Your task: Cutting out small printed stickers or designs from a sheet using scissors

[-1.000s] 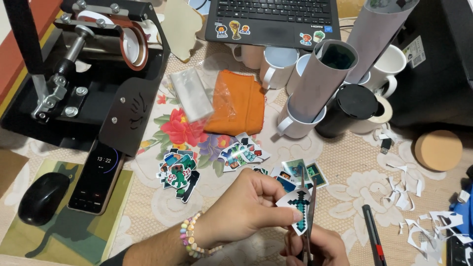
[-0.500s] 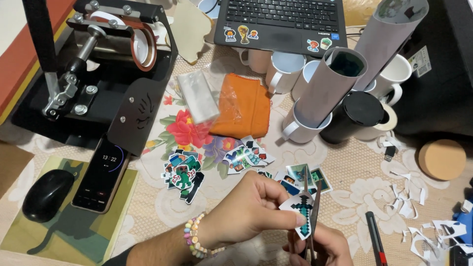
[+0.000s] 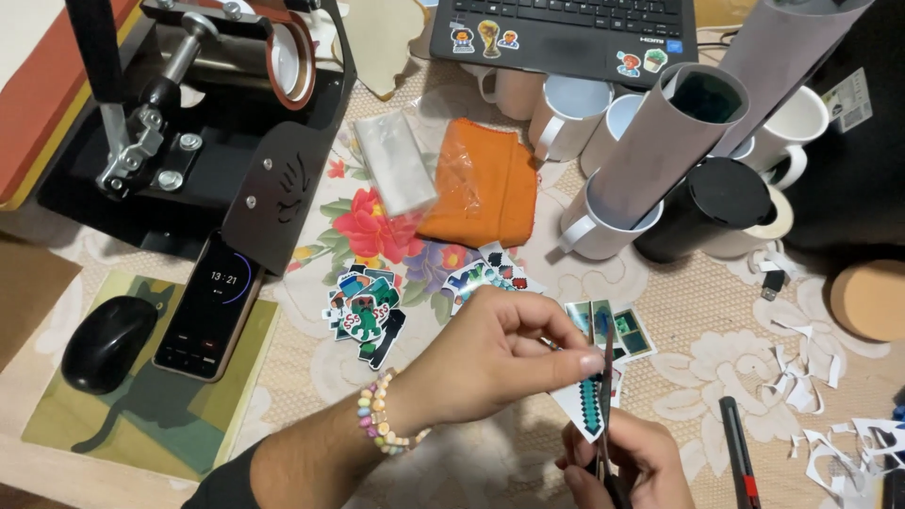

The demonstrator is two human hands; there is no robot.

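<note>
Paper sticker stays pinched in left hand fingers while right hand keeps gripping scissors.

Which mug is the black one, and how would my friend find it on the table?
Start at the laptop at the top edge, then drop to the cluster of white mugs below it. The black mug stands at the cluster's near right side, beside the white mug holding a grey roll. It alone is dark all over.

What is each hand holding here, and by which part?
The left hand pinches a paper sticker cut-out by its upper edge between the fingers. The right hand holds scissors by the handles, with the blades at the paper.
</note>
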